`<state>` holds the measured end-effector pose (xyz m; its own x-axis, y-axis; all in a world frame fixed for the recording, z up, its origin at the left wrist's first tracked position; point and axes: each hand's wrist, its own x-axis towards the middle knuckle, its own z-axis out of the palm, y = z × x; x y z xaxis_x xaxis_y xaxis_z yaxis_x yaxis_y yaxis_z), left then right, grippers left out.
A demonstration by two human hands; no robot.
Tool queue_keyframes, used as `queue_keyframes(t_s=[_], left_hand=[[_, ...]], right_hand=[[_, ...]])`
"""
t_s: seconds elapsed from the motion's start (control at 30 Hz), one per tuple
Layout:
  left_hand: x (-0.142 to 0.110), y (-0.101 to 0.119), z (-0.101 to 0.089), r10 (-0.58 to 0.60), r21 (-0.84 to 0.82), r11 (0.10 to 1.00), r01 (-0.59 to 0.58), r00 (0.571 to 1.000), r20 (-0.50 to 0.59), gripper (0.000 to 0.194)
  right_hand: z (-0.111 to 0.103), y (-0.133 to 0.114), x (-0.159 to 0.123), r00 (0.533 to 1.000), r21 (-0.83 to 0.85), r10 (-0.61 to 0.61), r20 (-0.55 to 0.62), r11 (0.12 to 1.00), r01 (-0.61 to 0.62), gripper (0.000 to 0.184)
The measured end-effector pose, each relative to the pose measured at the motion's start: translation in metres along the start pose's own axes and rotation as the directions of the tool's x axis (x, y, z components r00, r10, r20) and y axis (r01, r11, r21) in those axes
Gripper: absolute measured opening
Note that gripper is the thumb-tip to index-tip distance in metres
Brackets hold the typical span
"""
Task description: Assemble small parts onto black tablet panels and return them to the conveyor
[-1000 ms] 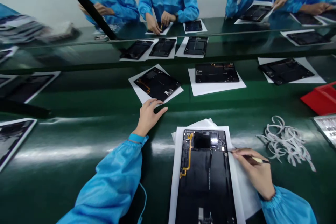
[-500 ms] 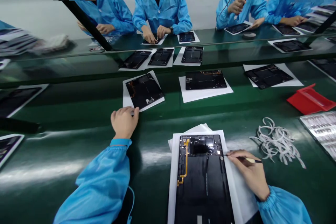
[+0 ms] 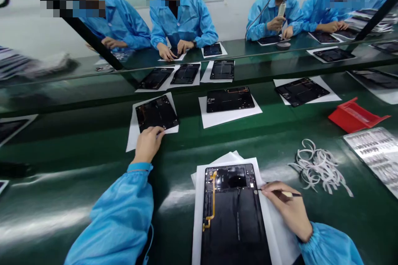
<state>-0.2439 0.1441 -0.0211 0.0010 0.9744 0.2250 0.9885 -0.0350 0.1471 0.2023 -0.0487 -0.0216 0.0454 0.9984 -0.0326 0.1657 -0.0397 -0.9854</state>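
Note:
Straight in front of me a tablet back assembly (image 3: 230, 219), black with an orange flex cable (image 3: 213, 198), lies on white paper (image 3: 198, 232). My right hand (image 3: 289, 207) pinches thin dark tweezers (image 3: 290, 194) with a cream-coloured part. Their tip is at the tablet's upper right edge. Farther off to the left, my left hand (image 3: 149, 143) grips the near edge of a second tablet (image 3: 158, 112), thumb and fingers drawn together. That tablet rests on its own white sheet (image 3: 132, 132); the hand covers its lower edge.
More tablets on paper, including one (image 3: 230, 100) at centre and one (image 3: 302, 91) at right, line the green bench (image 3: 174, 165). Curled white strips (image 3: 321, 165), a red tray (image 3: 356, 115) and a sheet of small parts (image 3: 374, 153) lie right. Co-workers in blue sit beyond the glass shelf.
The second tablet has turned and shifted left with its paper under my left hand, whose fingers have closed at its edge. My right hand keeps the tweezers at the near tablet's edge. The view has tilted up.

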Motion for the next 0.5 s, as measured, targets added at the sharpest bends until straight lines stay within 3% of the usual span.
queue_keyframes(t_s=[0.13,0.23,0.33,0.5], left_hand=[[-0.011,-0.024,-0.014,-0.057,-0.034,0.998,0.057,0.998,0.026,0.02],[-0.015,-0.021,-0.024,-0.137,-0.093,0.986,0.137,0.991,0.003,0.024],[0.003,0.009,-0.015,-0.198,-0.213,0.958,0.194,0.98,0.002,0.035],[0.066,0.081,0.029,-0.302,-0.382,0.866,0.323,0.946,0.116,0.036]], right_hand=[[0.001,0.0,-0.001,1.0,0.045,0.012,0.01,0.999,-0.013,0.012],[0.002,-0.001,-0.001,1.0,0.079,0.026,0.004,0.997,-0.026,0.012],[0.003,0.0,-0.001,0.999,0.075,0.039,0.002,0.996,-0.039,0.014],[0.001,0.009,0.001,0.999,0.018,0.032,-0.015,0.999,-0.032,0.014]])
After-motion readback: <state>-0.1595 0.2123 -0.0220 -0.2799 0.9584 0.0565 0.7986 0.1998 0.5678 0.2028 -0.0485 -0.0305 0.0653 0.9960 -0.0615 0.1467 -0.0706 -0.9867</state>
